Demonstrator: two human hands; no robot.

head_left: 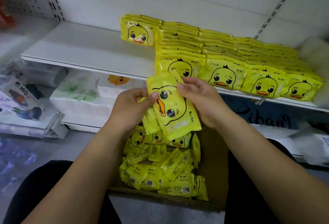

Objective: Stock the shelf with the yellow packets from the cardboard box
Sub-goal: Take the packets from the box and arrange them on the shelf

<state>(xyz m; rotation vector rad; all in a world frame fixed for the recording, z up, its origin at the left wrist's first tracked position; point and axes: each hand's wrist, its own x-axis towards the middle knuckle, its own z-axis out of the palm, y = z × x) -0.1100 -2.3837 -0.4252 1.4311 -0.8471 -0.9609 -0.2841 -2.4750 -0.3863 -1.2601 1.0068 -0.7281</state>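
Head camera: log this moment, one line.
left hand, right hand: grip yellow duck packets | cardboard box: part full | shelf: partly stocked

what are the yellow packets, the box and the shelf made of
held packet: thin plastic film, it seems, glossy; light glints off it and it crinkles at the sealed edges.
box: brown cardboard by the look, matt; its inner wall is dull and flat.
shelf: probably painted or coated metal, smooth white with a soft sheen; it has a thin lipped front edge, with slotted uprights behind.

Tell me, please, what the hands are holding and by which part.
A few yellow duck packets, held above the cardboard box: the left hand pinches their left edge, the right hand grips their upper right edge.
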